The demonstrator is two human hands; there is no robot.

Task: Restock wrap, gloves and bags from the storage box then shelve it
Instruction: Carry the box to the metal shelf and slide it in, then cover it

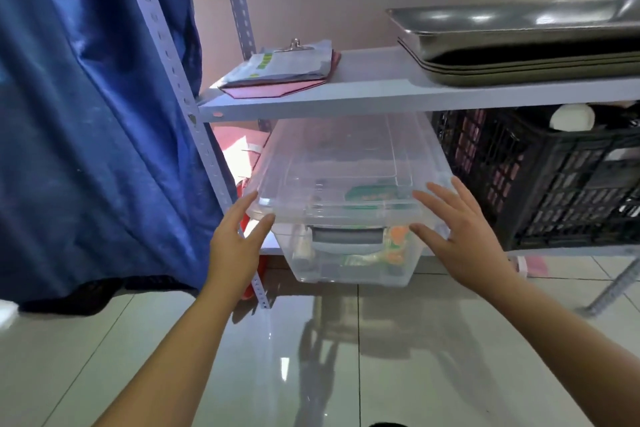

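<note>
A clear plastic storage box (346, 184) with a lid sits on the lower shelf of a grey metal rack, its front end sticking out past the shelf edge. Green and orange packets and a grey handle show through its front wall. My left hand (239, 239) is at the box's front left corner, fingers straight, fingertips at the lid's rim. My right hand (460, 236) is at the front right corner, fingers spread and straight, touching the lid's edge.
A black plastic crate (554, 184) stands right of the box on the same shelf. The upper shelf (374, 90) carries a clipboard with papers (280, 66) and stacked metal trays (536, 42). A blue curtain (86, 114) hangs at left. Glossy tiled floor lies below.
</note>
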